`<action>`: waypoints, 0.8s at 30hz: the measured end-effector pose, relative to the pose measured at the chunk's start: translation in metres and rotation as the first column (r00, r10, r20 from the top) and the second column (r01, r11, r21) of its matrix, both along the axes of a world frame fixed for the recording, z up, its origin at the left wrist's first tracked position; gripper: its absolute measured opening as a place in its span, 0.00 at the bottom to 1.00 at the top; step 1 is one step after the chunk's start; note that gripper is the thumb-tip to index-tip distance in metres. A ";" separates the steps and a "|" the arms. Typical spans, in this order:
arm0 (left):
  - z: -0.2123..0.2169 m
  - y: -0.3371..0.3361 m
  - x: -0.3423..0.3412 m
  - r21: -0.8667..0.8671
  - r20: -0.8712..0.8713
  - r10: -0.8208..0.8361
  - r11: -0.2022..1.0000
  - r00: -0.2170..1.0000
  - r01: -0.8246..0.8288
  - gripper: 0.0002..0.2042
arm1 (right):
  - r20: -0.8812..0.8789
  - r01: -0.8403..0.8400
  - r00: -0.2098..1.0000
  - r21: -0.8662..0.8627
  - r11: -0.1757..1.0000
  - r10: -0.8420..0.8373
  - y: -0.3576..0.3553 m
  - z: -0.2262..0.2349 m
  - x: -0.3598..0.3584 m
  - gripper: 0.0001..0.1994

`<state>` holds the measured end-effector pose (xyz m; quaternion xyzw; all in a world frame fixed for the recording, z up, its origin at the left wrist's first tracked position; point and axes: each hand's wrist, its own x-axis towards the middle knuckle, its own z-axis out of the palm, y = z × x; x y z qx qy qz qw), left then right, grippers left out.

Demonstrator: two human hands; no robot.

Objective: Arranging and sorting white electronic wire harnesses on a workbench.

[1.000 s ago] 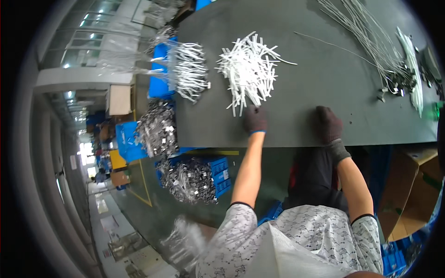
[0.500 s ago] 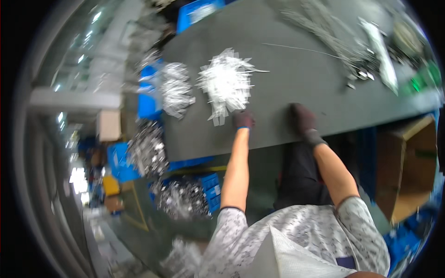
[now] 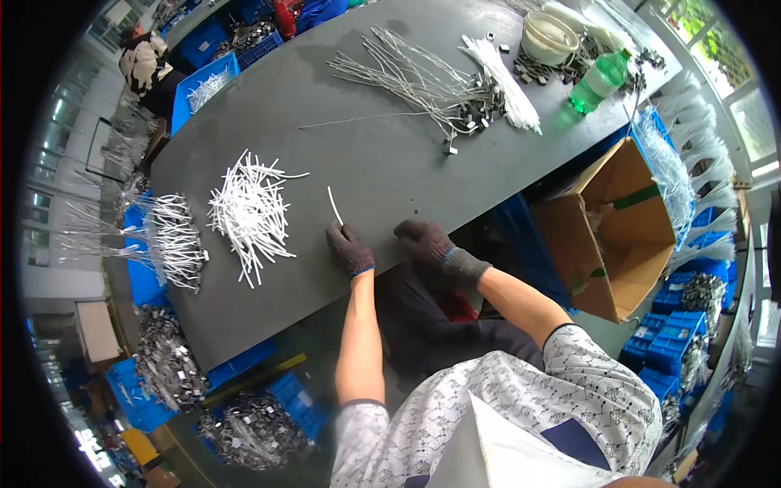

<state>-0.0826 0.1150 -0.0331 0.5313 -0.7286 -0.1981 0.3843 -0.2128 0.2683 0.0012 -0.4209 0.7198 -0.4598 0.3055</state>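
In a dark knit glove, my left hand (image 3: 351,247) is closed over the near edge of the table. A short, thin white tube (image 3: 334,205) sticks up from its fingertips. My right hand (image 3: 425,240), gloved the same way, is a little to the right, low at the table edge. Its fingers are curled together, and whatever they may hold is hidden. Left of my left hand, apart from it, lies a loose pile of short white tubes (image 3: 250,213). A bunch of wires with small dark and metal end pieces (image 3: 476,104) is spread at the far right of the grey table (image 3: 325,167).
A green bottle (image 3: 600,81) and a whitish bowl (image 3: 549,38) stand at the far right. A bundle of white strips (image 3: 503,81) lies beside the wires. An open cardboard box (image 3: 606,236) is right of the table; blue crates (image 3: 663,333) stand beyond. Tied white-tubed bundles (image 3: 173,244) line the left edge.
The view has turned, and its blur has cleared. My left hand has gone from beside the white pile to farther right of it, with a white tube now showing in its fingers.
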 end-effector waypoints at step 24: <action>0.001 -0.013 -0.001 -0.020 0.119 -0.056 0.998 0.991 0.059 0.08 | -0.713 0.500 0.701 0.518 0.694 0.026 -0.238 0.076 -0.376 0.37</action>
